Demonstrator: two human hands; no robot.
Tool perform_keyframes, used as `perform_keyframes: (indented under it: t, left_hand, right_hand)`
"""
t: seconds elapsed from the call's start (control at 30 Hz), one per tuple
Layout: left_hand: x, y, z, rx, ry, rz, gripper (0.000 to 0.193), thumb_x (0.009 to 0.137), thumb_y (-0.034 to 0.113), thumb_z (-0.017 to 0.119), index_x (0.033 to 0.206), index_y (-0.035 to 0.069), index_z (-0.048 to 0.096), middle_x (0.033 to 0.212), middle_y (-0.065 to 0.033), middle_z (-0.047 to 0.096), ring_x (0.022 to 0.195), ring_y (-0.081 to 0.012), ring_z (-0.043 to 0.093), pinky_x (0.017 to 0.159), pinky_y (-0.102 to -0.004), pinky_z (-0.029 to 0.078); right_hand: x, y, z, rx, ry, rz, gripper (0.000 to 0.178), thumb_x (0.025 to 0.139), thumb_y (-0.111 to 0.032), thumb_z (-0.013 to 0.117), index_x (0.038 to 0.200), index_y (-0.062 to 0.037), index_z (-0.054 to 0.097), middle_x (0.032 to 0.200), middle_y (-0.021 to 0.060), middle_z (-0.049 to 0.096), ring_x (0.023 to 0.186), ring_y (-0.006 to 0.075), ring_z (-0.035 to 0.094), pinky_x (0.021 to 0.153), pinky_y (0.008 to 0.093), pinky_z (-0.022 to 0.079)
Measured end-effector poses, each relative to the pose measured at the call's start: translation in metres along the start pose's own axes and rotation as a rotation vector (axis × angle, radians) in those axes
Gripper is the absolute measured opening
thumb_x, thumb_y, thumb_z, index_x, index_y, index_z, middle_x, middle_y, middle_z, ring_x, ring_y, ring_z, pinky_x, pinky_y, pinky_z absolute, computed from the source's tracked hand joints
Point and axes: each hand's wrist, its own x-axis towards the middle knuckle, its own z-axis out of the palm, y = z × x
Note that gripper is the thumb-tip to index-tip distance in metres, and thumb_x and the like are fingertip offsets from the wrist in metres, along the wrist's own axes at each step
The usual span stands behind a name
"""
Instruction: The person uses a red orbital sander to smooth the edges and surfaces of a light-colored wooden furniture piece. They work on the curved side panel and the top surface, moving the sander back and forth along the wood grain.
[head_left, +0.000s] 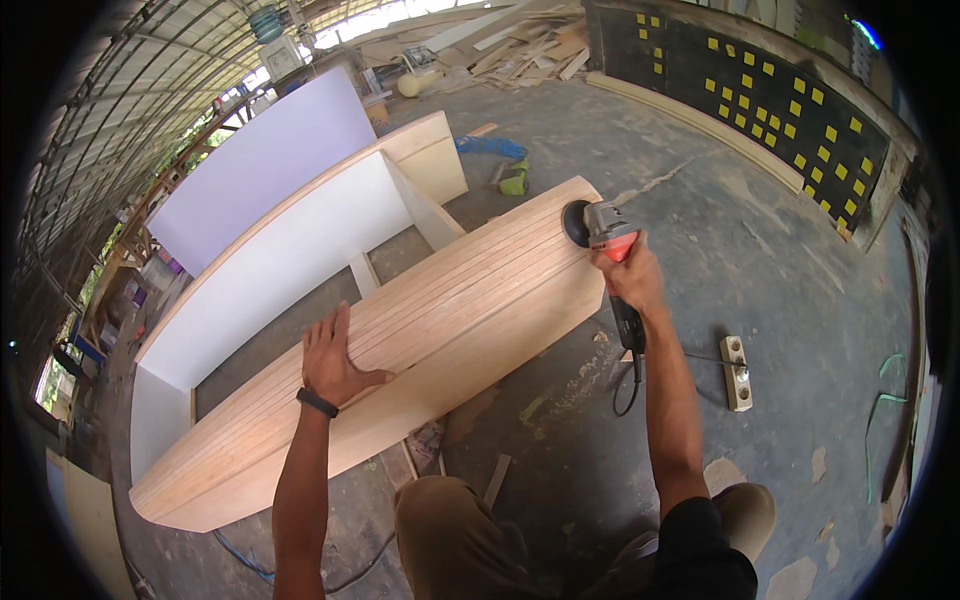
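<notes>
A long curved wooden panel (470, 285), faced with narrow strips, slants across the view from lower left to upper right. My left hand (335, 360) lies flat on its strips near the middle, fingers spread, with a dark band on the wrist. My right hand (632, 272) grips a red and grey angle grinder (612, 232) at the panel's far right end. The grinder's round black disc (576, 223) meets the wood there. From its black rear handle a cord loops down toward the floor.
Behind the panel stands a curved white-faced frame (290, 240) with a lilac board (265, 165) beyond it. A white power strip (737, 373) lies on the concrete floor at right. Farther back are scrap wood (530, 50) and a black board with yellow squares (750, 100).
</notes>
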Motion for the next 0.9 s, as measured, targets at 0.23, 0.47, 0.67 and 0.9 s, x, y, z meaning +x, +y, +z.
perform_keyframes:
  t: [0.23,0.47,0.67,0.9]
  left_hand:
    - [0.001,-0.001,-0.002,-0.007,0.006,0.001,0.142,0.043,0.055,0.101,0.156,-0.006,0.042,0.146,-0.0284,0.055,0.134,-0.0459,0.049,0.118,-0.0559,0.035]
    - [0.001,0.0,0.0,-0.05,0.013,-0.017,0.143,0.042,0.054,0.102,0.157,-0.004,0.041,0.149,-0.026,0.054,0.138,-0.0448,0.049,0.121,-0.0562,0.033]
    - [-0.002,0.001,-0.001,-0.047,0.037,-0.035,0.142,0.04,0.05,0.104,0.155,-0.005,0.043,0.148,-0.0262,0.055,0.137,-0.0451,0.049,0.121,-0.055,0.034]
    - [-0.001,0.001,-0.004,-0.054,0.012,-0.042,0.141,0.04,0.049,0.104,0.154,-0.006,0.044,0.147,-0.0271,0.056,0.137,-0.0456,0.049,0.12,-0.0545,0.035]
  right_hand:
    - [-0.026,-0.027,0.016,-0.001,-0.065,0.004,0.074,0.082,-0.05,0.083,0.118,0.0061,0.051,0.097,0.0311,0.074,0.098,0.0494,0.072,0.086,0.0522,0.055]
    - [-0.104,-0.115,0.06,-0.126,-0.385,-0.183,0.076,0.082,-0.048,0.083,0.123,0.0044,0.047,0.095,0.0296,0.073,0.093,0.0501,0.072,0.083,0.0549,0.057]
    - [-0.09,-0.111,0.048,-0.123,-0.377,-0.147,0.074,0.082,-0.045,0.084,0.123,0.0051,0.049,0.098,0.0302,0.074,0.096,0.0489,0.072,0.084,0.0544,0.057]
    - [-0.005,-0.013,0.006,-0.013,-0.043,0.003,0.08,0.079,-0.052,0.084,0.121,0.0084,0.052,0.104,0.0329,0.073,0.102,0.0503,0.071,0.088,0.0523,0.055]
